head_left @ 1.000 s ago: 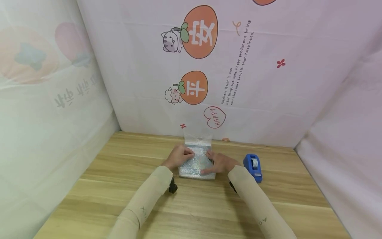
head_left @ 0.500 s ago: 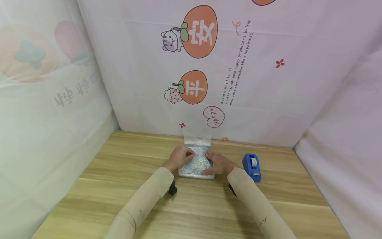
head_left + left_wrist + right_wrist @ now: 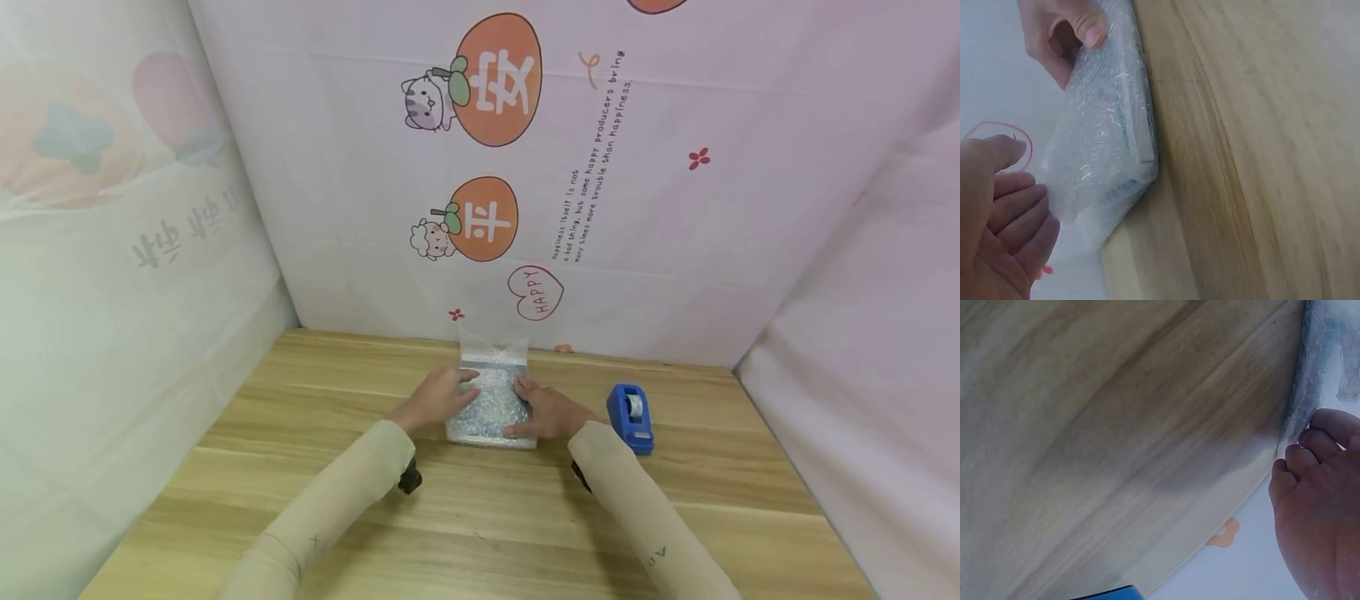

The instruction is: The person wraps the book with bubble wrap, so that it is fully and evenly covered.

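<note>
A flat rectangular package in clear bubble wrap [image 3: 491,412] lies near the table's back edge, with a loose flap of wrap [image 3: 493,346] reaching up behind it. What is inside looks pale and bluish, and its kind cannot be told. My left hand [image 3: 438,398] is beside the package's left side, fingers relaxed; the left wrist view shows the palm and fingers [image 3: 1019,215] with nothing in them. On the right side, my right hand [image 3: 553,412] holds the package, its thumb [image 3: 1091,32] on top and its fingers bent at the edge in the right wrist view.
A blue tape dispenser [image 3: 631,419] with a roll of clear tape stands on the wooden table [image 3: 495,517], right of my right hand. A printed cloth [image 3: 637,317] hangs behind the table's back edge, and cloth walls [image 3: 847,375] close off both sides.
My left hand has let go of the wrap it pinched and drawn slightly left, its fingers spreading apart. My right hand stays on the package. The dispenser has not moved on the table.
</note>
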### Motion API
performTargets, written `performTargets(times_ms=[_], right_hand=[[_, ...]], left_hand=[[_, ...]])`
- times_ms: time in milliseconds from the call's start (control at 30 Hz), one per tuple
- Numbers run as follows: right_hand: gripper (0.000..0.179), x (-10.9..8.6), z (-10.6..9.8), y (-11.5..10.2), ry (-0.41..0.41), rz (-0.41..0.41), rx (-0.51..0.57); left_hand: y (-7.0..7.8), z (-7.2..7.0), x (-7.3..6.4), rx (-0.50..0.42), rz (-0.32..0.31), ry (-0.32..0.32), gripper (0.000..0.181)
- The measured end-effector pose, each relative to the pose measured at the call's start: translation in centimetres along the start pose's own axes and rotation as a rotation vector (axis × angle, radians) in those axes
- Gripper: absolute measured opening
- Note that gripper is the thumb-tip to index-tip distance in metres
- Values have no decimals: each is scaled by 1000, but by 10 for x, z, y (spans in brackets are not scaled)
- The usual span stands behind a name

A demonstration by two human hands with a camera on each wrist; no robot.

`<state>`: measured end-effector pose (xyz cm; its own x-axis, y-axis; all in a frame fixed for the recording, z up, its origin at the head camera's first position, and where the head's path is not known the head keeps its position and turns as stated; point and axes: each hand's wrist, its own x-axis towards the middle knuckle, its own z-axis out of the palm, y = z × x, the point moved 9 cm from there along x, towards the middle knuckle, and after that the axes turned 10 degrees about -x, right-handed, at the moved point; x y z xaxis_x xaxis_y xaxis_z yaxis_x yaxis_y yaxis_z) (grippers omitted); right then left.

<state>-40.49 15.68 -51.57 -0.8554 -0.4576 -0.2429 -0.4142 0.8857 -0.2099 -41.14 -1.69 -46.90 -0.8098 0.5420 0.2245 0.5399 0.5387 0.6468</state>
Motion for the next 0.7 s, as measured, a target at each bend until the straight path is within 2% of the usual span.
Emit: performTargets(times_ms=[167,267,433,600,700], right_hand=[[113,1,0,-1,0,-14,-2],[112,0,-1,-2,5,-19,6],[111,0,-1,-3,16,-31,6],[110,0,-2,-5,19,-30,-23],[108,1,-3,-5,22,-30,-41]], left_hand=[[23,-2,-17,119,71,-74,52],[31,1,-28,192,78,-126,59],[36,12,-44,279,52,-221,68],[51,26,-58,421,99,-286,77],[56,37,-64,495,101,-318,81]])
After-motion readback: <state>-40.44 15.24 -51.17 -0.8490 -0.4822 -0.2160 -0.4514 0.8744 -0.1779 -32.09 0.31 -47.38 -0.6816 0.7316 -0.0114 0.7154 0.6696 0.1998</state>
